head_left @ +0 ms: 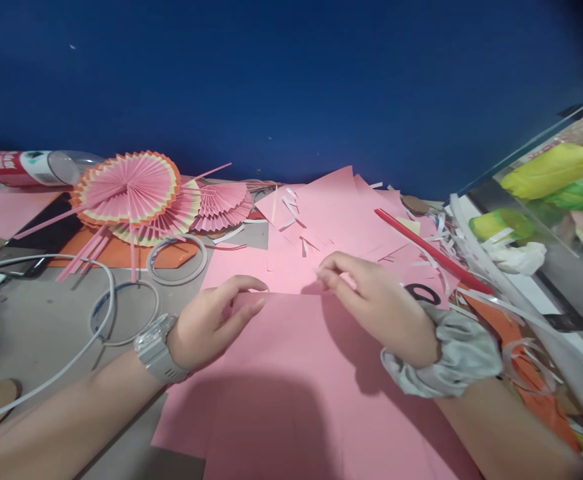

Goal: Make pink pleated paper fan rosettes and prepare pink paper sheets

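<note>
Pink paper sheets (276, 400) lie in overlapping layers in front of me, with a straight sheet edge running between my hands. My left hand (216, 320), with a grey watch (159, 350) on the wrist, rests at the left of that edge. Its thumb and forefinger are apart, and a tiny pale sliver shows by the forefinger tip. Over the paper to the right, my right hand (366, 293) has its fingertips pinched together; whatever is between them, if anything, is hidden. A pale scrunchie (451, 360) circles that wrist.
Pleated paper fans (126, 187) with pink sticks lie back left near a plastic bottle (26, 168). Tape rings (204, 260) and a white cable (81, 353) are at left. A red stick (431, 250), black scissor handle (424, 293) and paper scraps (291, 203) lie beyond.
</note>
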The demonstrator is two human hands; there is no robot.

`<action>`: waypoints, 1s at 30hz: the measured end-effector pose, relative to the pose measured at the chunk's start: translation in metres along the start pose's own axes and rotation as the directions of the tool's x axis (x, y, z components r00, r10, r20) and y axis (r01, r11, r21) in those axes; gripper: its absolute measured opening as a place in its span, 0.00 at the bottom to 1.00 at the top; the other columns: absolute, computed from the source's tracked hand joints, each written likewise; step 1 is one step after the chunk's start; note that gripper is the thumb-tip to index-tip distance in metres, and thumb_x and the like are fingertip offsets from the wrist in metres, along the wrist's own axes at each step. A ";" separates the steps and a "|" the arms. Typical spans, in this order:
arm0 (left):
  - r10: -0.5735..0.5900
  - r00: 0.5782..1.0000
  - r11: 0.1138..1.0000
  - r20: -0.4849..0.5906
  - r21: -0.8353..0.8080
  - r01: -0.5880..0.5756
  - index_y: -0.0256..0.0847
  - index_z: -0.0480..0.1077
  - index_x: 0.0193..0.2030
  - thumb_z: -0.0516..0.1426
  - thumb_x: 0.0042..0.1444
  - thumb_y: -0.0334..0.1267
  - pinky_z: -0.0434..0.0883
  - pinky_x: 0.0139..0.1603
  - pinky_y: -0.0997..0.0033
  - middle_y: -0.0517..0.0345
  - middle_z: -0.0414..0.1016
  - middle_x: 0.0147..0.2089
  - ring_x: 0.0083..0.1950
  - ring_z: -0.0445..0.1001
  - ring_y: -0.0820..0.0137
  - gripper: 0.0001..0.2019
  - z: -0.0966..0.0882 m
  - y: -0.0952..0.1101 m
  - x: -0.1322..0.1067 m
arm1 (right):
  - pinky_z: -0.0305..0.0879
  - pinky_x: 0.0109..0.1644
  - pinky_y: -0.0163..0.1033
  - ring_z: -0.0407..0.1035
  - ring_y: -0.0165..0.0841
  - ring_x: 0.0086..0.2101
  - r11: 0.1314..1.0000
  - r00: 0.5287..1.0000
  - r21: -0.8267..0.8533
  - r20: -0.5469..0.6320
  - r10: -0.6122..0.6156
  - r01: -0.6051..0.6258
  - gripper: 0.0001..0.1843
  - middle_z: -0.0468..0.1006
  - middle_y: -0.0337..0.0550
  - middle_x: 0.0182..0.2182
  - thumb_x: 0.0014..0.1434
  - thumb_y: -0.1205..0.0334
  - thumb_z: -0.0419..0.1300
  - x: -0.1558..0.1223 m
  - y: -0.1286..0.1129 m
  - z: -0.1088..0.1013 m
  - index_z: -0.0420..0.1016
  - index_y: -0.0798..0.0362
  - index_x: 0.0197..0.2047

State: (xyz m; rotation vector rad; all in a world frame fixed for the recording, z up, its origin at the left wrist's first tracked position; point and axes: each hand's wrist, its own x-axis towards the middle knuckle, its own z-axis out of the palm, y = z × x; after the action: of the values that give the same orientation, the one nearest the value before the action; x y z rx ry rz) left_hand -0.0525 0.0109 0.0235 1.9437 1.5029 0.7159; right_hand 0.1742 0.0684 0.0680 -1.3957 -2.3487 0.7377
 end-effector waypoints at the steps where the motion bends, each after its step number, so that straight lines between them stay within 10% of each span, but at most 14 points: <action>1: 0.005 1.000 1.000 -0.007 0.001 -0.005 0.43 0.65 0.47 0.49 0.60 0.44 0.68 0.37 0.74 0.59 0.76 0.43 0.34 0.73 0.73 0.12 0.000 -0.001 0.000 | 0.60 0.37 0.36 0.68 0.31 0.32 1.000 1.000 -0.001 -0.031 -0.002 0.001 0.10 0.73 0.37 0.30 0.63 0.60 0.46 0.000 0.003 -0.003 0.66 0.50 0.34; 11: -0.023 0.999 0.998 0.036 0.057 0.021 0.42 0.65 0.47 0.48 0.61 0.46 0.68 0.38 0.72 0.57 0.77 0.40 0.38 0.74 0.69 0.14 -0.001 0.002 0.002 | 0.57 0.31 0.41 0.68 0.39 0.28 0.792 0.986 -0.610 -0.151 -0.072 -0.035 0.13 0.74 0.46 0.28 0.62 0.63 0.44 0.003 0.024 -0.016 0.68 0.52 0.44; 14: -0.023 0.999 0.998 0.047 0.062 0.020 0.42 0.65 0.47 0.47 0.61 0.46 0.68 0.38 0.72 0.57 0.77 0.39 0.38 0.75 0.69 0.14 -0.001 0.002 0.001 | 0.59 0.32 0.42 0.69 0.41 0.30 0.831 0.983 -0.547 -0.183 -0.001 -0.101 0.14 0.74 0.46 0.27 0.63 0.61 0.44 0.003 0.026 -0.017 0.69 0.53 0.43; 18: -0.007 0.999 0.998 0.050 0.068 0.004 0.43 0.65 0.47 0.47 0.61 0.46 0.68 0.38 0.73 0.57 0.77 0.41 0.36 0.75 0.71 0.14 0.000 0.001 0.001 | 0.60 0.47 0.42 0.68 0.37 0.43 0.971 0.991 -0.200 -0.012 -0.134 0.129 0.14 0.73 0.45 0.43 0.62 0.62 0.46 -0.002 0.009 -0.005 0.65 0.49 0.50; 23: 0.023 0.998 0.996 0.055 0.084 -0.027 0.44 0.64 0.49 0.48 0.61 0.45 0.68 0.37 0.74 0.57 0.76 0.43 0.37 0.75 0.71 0.14 0.002 0.002 0.000 | 0.60 0.39 0.40 0.66 0.34 0.33 0.993 0.985 -0.070 0.156 -0.078 0.090 0.14 0.72 0.38 0.28 0.57 0.49 0.55 -0.007 -0.016 0.021 0.65 0.51 0.28; 30: 0.031 0.999 0.993 0.038 0.109 -0.035 0.43 0.64 0.50 0.48 0.61 0.45 0.67 0.32 0.75 0.58 0.77 0.39 0.31 0.74 0.72 0.14 0.003 0.000 0.000 | 0.56 0.39 0.38 0.64 0.31 0.29 0.994 0.989 -0.060 0.120 -0.085 0.093 0.15 0.69 0.36 0.24 0.61 0.54 0.51 -0.008 -0.018 0.030 0.62 0.52 0.26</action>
State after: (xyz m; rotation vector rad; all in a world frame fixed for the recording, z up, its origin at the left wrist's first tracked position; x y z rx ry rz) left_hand -0.0508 0.0106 0.0211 2.0566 1.5200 0.6208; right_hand 0.1498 0.0467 0.0538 -1.2958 -2.5286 0.7430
